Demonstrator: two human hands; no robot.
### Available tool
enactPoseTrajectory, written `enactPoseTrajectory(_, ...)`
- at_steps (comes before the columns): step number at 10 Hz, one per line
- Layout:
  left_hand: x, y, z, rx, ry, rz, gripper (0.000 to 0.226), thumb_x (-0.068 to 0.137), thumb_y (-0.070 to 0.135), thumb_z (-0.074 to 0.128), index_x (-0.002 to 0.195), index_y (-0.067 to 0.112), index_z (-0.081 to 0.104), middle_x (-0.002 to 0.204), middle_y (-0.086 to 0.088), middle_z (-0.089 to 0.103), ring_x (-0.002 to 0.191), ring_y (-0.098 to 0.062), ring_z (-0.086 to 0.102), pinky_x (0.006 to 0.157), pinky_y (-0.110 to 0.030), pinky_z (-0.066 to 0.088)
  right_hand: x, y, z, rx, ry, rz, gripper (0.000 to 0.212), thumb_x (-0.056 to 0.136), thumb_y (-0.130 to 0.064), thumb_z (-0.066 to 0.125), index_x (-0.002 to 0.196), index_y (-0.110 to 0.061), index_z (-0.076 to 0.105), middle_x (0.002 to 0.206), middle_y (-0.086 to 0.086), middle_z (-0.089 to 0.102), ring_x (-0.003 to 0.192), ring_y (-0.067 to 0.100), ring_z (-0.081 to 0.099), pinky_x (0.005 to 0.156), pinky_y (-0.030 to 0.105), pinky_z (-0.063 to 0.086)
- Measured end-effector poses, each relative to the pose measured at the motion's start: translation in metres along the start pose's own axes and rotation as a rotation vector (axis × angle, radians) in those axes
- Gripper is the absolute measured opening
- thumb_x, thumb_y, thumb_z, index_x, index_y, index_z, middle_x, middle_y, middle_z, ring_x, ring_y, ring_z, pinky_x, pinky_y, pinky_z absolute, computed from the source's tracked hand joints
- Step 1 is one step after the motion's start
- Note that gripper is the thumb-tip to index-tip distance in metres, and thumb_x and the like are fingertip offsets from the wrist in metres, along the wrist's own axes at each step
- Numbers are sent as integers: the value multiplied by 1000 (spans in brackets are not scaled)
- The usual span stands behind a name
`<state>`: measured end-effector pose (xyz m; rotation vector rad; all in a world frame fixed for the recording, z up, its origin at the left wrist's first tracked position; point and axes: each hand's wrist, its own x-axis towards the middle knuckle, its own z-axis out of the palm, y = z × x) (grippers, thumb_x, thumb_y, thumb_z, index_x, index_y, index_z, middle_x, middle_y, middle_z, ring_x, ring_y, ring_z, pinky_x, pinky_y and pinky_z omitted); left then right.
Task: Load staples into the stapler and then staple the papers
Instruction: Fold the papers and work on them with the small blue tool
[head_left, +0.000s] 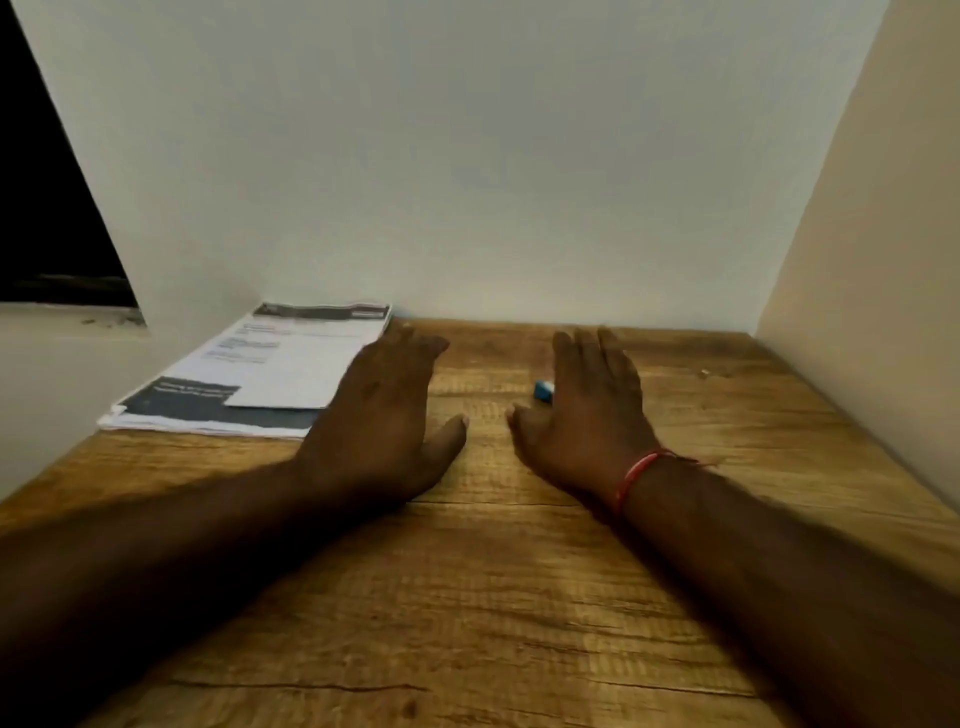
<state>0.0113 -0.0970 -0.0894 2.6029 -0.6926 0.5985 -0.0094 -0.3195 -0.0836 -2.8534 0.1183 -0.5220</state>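
Far left: a dark opening (47, 208) sits above a pale ledge (62, 332). A plain white wall (467, 156) closes the far side of the table, and a cream side wall (872, 260) closes the right.

The wooden table (467, 597) has a strong brown grain, with a dark crack line running across its near part.

The papers (260, 369) lie stacked at the table's far left corner, touching the far wall, with dark printed bands on the top sheet.

Your left hand (379, 415) lies flat, palm down, fingers spread, holding nothing; its outer edge overlaps the right edge of the stack.

Your right hand (587, 410) is likewise flat and empty, with a red thread (636, 475) around the wrist. A small blue object (544, 389) peeks out just left of its fingers; you cannot tell what it is.

A tiny speck (705, 372) lies on the table at far right.
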Motion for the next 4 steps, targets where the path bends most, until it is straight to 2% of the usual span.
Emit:
enactPoseTrajectory(1, -13, -5, -9, 32, -52, 7, 94, 94, 65, 57, 172, 18, 34, 180, -8, 35, 173, -24, 16, 137, -36, 10, -9, -12, 7, -72, -28, -128, 98, 102, -67, 49, 176, -17, 10, 187, 11, 2, 173, 31, -13, 137, 48, -10)
enactPoseTrajectory(2, -15, -6, -14, 102, -194, -7, 107, 92, 76, 30, 178, 15, 13, 187, -6, 15, 176, -19, -5, 143, -41, 1, -19, -22, 11, -96, -69, -185, 96, 101, -71, 36, 177, -21, 5, 188, 7, -4, 172, 24, -20, 130, 41, -20)
enactPoseTrajectory(3, -14, -4, -13, 160, -365, -78, 112, 86, 83, 4, 177, 22, -20, 188, 3, -20, 170, -12, -33, 139, -38, -19, -32, -28, 15, -71, -58, -267, 89, 103, -64, 37, 176, -16, 21, 187, 12, 11, 174, 26, -8, 139, 48, -6)
enactPoseTrajectory(4, -11, -9, 0, 319, -461, -58, 100, 98, 74, 4, 166, 20, -46, 180, -5, -45, 168, -27, -43, 141, -53, -11, -38, -29, 15, -73, -62, -292, 84, 106, -58, 41, 175, -13, 26, 187, 13, 17, 175, 28, -1, 139, 59, 9)
